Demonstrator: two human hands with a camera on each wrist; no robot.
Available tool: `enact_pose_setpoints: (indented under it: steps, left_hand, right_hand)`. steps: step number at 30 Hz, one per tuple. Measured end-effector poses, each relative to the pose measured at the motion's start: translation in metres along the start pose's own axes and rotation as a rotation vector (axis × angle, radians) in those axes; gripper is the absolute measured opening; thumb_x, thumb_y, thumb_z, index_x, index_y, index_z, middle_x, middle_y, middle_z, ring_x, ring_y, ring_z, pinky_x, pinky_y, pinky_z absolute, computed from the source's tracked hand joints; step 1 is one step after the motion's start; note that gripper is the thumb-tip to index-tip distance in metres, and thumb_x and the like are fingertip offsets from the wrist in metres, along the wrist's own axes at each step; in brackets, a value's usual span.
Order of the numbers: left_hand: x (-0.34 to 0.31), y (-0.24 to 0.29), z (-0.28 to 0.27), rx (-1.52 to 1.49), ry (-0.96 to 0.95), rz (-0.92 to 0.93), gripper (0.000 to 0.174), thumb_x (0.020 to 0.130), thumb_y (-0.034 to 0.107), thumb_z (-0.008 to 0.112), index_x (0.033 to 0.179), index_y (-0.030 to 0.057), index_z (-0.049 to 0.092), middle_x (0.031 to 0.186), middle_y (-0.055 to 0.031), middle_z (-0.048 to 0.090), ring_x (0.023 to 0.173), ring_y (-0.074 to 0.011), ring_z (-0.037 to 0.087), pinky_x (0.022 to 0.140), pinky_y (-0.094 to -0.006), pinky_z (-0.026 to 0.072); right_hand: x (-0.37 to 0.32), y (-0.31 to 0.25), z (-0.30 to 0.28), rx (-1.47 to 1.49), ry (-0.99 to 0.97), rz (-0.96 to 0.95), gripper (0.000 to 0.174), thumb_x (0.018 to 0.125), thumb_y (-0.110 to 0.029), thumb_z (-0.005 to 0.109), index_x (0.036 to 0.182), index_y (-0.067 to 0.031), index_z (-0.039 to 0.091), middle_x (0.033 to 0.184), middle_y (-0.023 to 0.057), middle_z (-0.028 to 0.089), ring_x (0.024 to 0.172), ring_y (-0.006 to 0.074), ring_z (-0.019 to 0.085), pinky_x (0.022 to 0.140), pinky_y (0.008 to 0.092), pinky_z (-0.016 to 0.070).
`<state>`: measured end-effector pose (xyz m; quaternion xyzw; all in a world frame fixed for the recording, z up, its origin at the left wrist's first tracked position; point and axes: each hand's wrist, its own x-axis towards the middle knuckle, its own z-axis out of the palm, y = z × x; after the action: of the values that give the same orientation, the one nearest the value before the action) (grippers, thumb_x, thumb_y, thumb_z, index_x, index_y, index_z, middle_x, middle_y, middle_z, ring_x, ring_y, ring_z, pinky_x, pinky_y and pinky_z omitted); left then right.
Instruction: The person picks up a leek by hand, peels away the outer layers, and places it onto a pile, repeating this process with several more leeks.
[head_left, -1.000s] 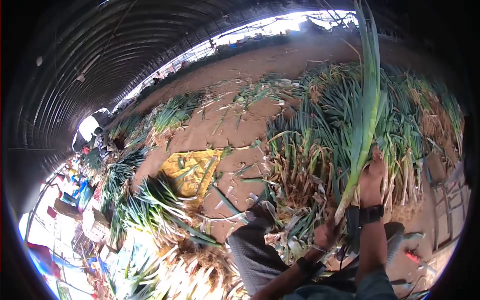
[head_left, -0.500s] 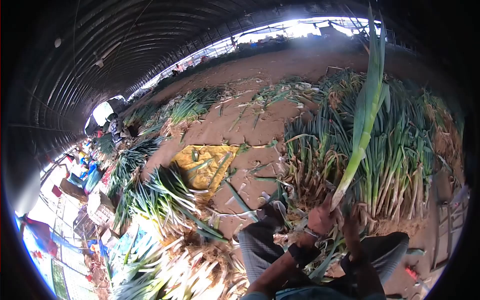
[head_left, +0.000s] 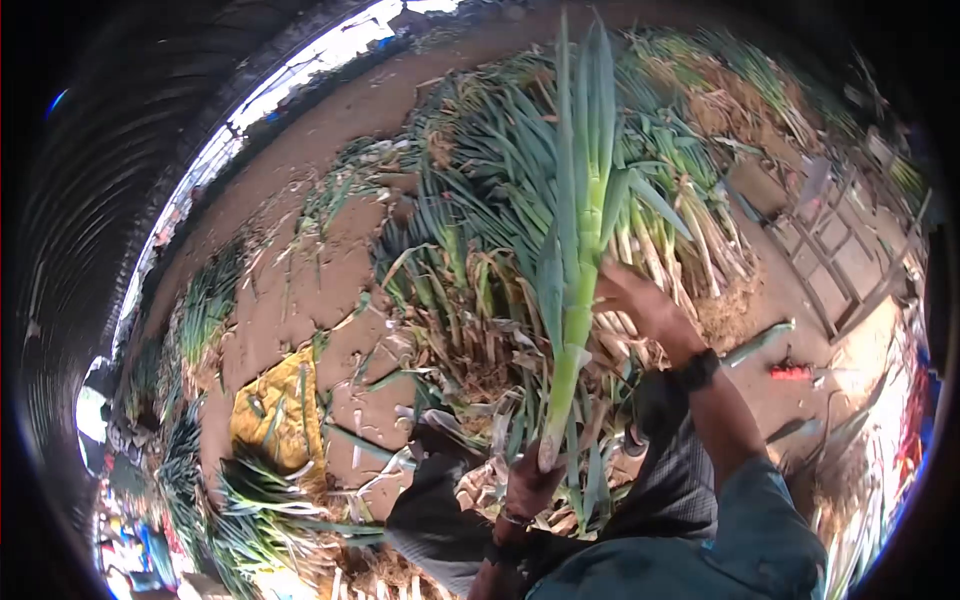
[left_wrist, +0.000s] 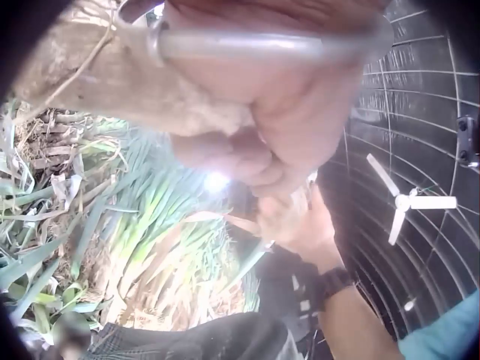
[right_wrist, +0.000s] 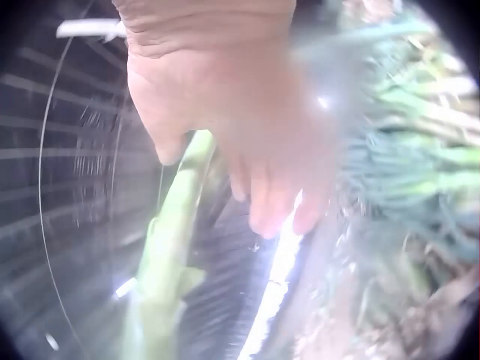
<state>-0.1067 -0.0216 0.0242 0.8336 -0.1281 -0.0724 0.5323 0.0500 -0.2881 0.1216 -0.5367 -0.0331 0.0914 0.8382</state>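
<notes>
My left hand (head_left: 530, 488) grips the pale root end of a large green onion (head_left: 577, 310), low over my lap in the head view. The stalk stands nearly upright, its long green leaves pointing away from me. Beside the middle of the stalk is my right hand (head_left: 640, 300), thumb and fingers spread. In the right wrist view the stalk (right_wrist: 169, 247) passes by the thumb, and the fingers (right_wrist: 262, 199) extend loosely, blurred. The left wrist view shows the curled left hand (left_wrist: 292, 112) close up, with the right hand (left_wrist: 304, 229) beyond it.
Bunched green onions (head_left: 490, 160) stand in a dense mass just ahead. Trimmed leaves litter the soil around my knees. A yellow sack (head_left: 280, 405) and another onion pile (head_left: 255, 490) lie to the left. A metal frame (head_left: 840, 265) lies at the right.
The right hand went from the stalk down to the root end, then back up beside the stalk. The left hand keeps its grip at the base. The head view has turned to the right.
</notes>
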Motion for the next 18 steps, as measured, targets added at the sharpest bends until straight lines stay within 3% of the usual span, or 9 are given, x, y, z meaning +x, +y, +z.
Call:
enact_pose_setpoints:
  steps: [2, 4, 6, 7, 9, 11, 13, 15, 18]
  left_hand:
    - [0.0, -0.004, 0.015, -0.061, -0.066, 0.015, 0.042, 0.077, 0.013, 0.068, 0.114, 0.0016, 0.051, 0.081, -0.0132, 0.065, 0.076, -0.0223, 0.065, 0.066, -0.0318, 0.0503]
    - [0.01, -0.005, 0.022, 0.033, -0.242, -0.179, 0.052, 0.076, 0.013, 0.069, 0.121, 0.0019, 0.044, 0.09, -0.015, 0.064, 0.084, -0.0235, 0.064, 0.071, -0.033, 0.05]
    - [0.032, -0.02, 0.021, -0.158, -0.331, -0.139, 0.07, 0.077, 0.012, 0.068, 0.134, 0.0016, 0.028, 0.114, -0.017, 0.056, 0.1, -0.0235, 0.059, 0.083, -0.0347, 0.0458]
    - [0.053, -0.03, 0.018, -0.375, -0.34, 0.029, 0.085, 0.076, 0.01, 0.068, 0.14, 0.0014, 0.013, 0.131, -0.0155, 0.041, 0.117, -0.0244, 0.046, 0.094, -0.0379, 0.0386]
    - [0.097, 0.029, 0.006, -0.895, -0.256, -0.283, 0.081, 0.079, 0.005, 0.062, 0.141, 0.002, 0.009, 0.132, -0.0131, 0.037, 0.114, -0.0234, 0.044, 0.094, -0.0375, 0.0392]
    - [0.14, 0.015, 0.024, -0.225, -0.143, -0.006, 0.055, 0.081, 0.009, 0.061, 0.13, 0.0021, 0.037, 0.108, -0.0094, 0.055, 0.09, -0.0155, 0.055, 0.077, -0.0254, 0.0442]
    - [0.155, 0.018, 0.043, -0.183, 0.011, 0.05, 0.035, 0.082, 0.01, 0.06, 0.116, 0.0027, 0.052, 0.09, -0.0057, 0.06, 0.078, -0.0115, 0.057, 0.067, -0.0217, 0.0445]
    - [0.158, 0.017, 0.065, -0.792, 0.199, -0.11, 0.02, 0.084, 0.012, 0.058, 0.102, 0.0035, 0.061, 0.077, -0.0033, 0.06, 0.07, -0.0091, 0.056, 0.06, -0.0217, 0.0443]
    - [0.126, -0.043, 0.063, -0.323, 0.049, -0.257, 0.012, 0.086, 0.011, 0.053, 0.093, 0.0044, 0.061, 0.076, -0.0078, 0.06, 0.069, -0.0124, 0.058, 0.053, -0.0242, 0.0456]
  right_hand:
    - [0.007, 0.0, 0.01, 0.437, 0.005, -0.027, 0.046, 0.086, -0.038, 0.058, 0.118, -0.0065, 0.05, 0.098, 0.0073, 0.061, 0.085, 0.0205, 0.058, 0.076, 0.0339, 0.0465]
    - [0.018, 0.016, 0.0, 0.522, 0.05, -0.031, 0.038, 0.086, -0.032, 0.059, 0.114, -0.007, 0.052, 0.092, 0.0052, 0.061, 0.076, 0.0161, 0.056, 0.065, 0.0286, 0.0456]
    - [0.024, 0.029, -0.007, 0.584, 0.036, -0.048, 0.033, 0.086, -0.028, 0.06, 0.11, -0.0071, 0.053, 0.087, 0.0034, 0.059, 0.068, 0.0124, 0.053, 0.057, 0.0243, 0.0432]
    - [0.023, 0.03, -0.008, 0.606, 0.006, -0.061, 0.031, 0.086, -0.027, 0.061, 0.109, -0.0069, 0.053, 0.085, 0.0027, 0.059, 0.065, 0.011, 0.052, 0.053, 0.0227, 0.0413]
    - [0.026, 0.047, -0.009, 0.628, 0.025, -0.078, 0.033, 0.085, -0.025, 0.062, 0.11, -0.0052, 0.053, 0.08, 0.002, 0.056, 0.06, 0.0099, 0.048, 0.048, 0.0209, 0.0373]
    - [0.028, 0.053, -0.005, 0.595, 0.027, -0.029, 0.032, 0.086, -0.025, 0.06, 0.11, -0.0054, 0.052, 0.081, 0.0021, 0.054, 0.06, 0.0095, 0.047, 0.048, 0.0208, 0.0361]
    - [0.029, 0.044, -0.006, 0.613, 0.041, -0.007, 0.034, 0.087, -0.025, 0.058, 0.114, -0.0055, 0.051, 0.081, 0.0026, 0.053, 0.06, 0.0097, 0.046, 0.048, 0.0206, 0.0347]
    - [0.029, 0.043, -0.01, 0.636, 0.033, 0.024, 0.03, 0.086, -0.023, 0.06, 0.11, -0.0066, 0.052, 0.078, 0.0022, 0.053, 0.058, 0.01, 0.046, 0.047, 0.0215, 0.0352]
    - [0.021, 0.045, -0.021, 0.479, 0.179, 0.014, 0.022, 0.085, -0.018, 0.061, 0.102, -0.0075, 0.053, 0.076, 0.0018, 0.052, 0.058, 0.0109, 0.046, 0.049, 0.0226, 0.037]
